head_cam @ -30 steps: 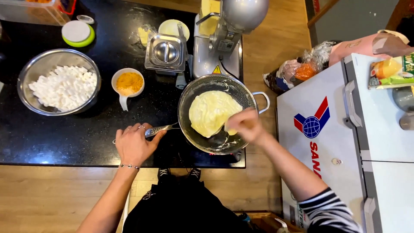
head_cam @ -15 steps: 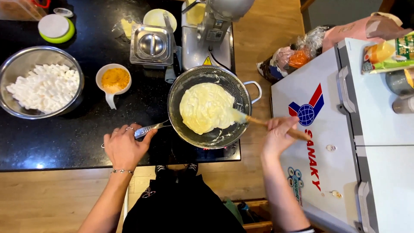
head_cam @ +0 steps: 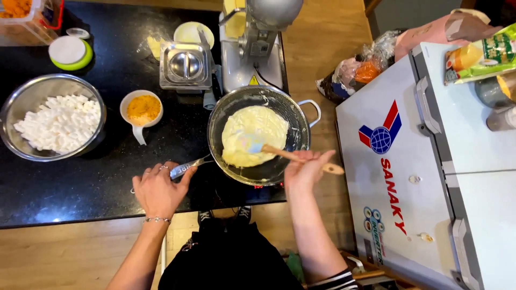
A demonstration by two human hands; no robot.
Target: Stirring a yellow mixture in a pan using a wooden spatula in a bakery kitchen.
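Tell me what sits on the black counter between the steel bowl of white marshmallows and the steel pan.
In the head view, a small white spouted cup of orange powder sits between the steel bowl and the steel pan.

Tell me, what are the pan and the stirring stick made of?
The pan looks like bare metal, maybe steel: its rim, side handle and long handle are silvery and shiny. The stirring stick in the right hand looks like wood: pale brown and matte. Its tip in the creamy mix looks softer, perhaps silicone, but it is blurred.
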